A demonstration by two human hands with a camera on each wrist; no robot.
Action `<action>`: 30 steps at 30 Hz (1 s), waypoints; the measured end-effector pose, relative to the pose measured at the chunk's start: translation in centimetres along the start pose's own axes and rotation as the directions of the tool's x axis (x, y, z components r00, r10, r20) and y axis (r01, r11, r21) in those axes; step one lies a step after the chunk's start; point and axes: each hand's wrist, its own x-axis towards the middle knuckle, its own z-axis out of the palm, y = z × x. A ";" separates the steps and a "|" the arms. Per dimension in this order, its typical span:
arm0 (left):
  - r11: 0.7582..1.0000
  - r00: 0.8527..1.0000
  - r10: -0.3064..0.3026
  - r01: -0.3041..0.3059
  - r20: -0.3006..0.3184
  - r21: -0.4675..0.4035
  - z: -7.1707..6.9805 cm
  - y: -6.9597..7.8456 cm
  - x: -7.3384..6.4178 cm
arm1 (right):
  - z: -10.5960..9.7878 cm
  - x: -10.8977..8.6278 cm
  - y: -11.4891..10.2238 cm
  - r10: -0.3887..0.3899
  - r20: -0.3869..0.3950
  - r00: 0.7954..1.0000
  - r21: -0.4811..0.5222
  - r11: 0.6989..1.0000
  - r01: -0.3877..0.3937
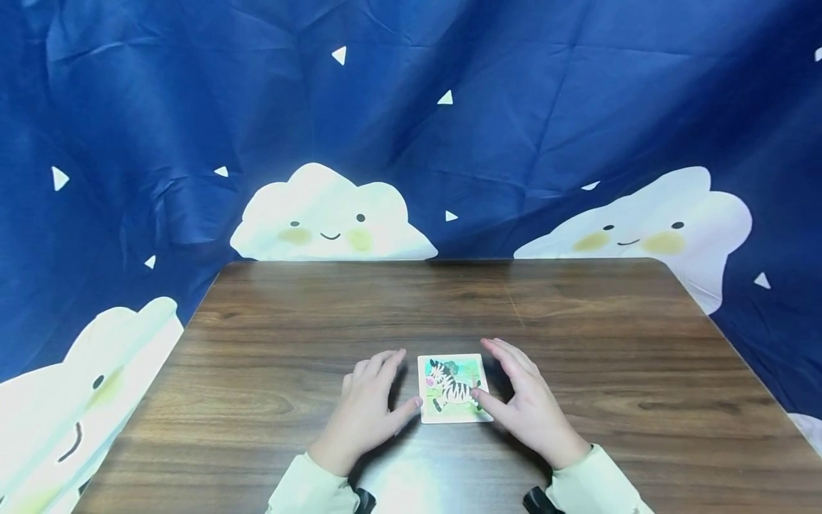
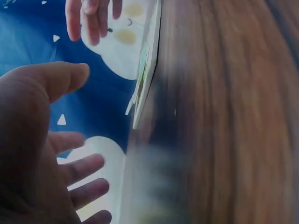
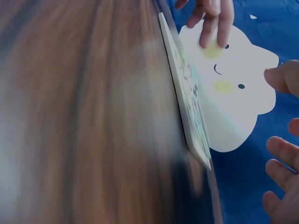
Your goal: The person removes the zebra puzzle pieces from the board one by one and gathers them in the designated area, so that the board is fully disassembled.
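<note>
Backdrop point(image 1: 385, 128): blue cloth printed with smiling white clouds point(image 1: 334, 207)
Desk point(image 1: 257, 343): brown wood grain, in front of the cloth
Left hand point(image 1: 366, 410): fingers spread, just left of the zebra board point(image 1: 452, 392)
Right hand point(image 1: 529, 403): fingers spread, just right of it, thumb raised above the edge
Zebra board: flat on the desk, between both hands, pale border around a green picture

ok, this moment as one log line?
left hand: holding nothing | right hand: holding nothing | zebra board: on table, between hands
</note>
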 end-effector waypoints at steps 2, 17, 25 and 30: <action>1.000 1.000 -0.004 0.005 0.031 -0.026 0.4 0.2 0.3 | 0.2 0.2 0.0 0.000 0.009 1.000 0.016 1.000 -0.001; 0.984 0.986 -0.145 0.152 0.086 -0.093 2.2 -0.5 2.3 | 2.8 2.2 0.3 0.075 0.089 0.993 0.064 0.995 -0.081; 0.973 0.971 -0.219 0.224 0.095 -0.051 2.2 0.6 3.0 | 3.1 2.5 0.6 0.112 0.166 0.980 0.044 0.992 -0.120; 0.973 0.971 -0.216 0.222 0.099 -0.056 2.1 0.8 3.1 | 3.4 2.7 0.8 0.083 0.156 0.984 0.014 0.996 -0.086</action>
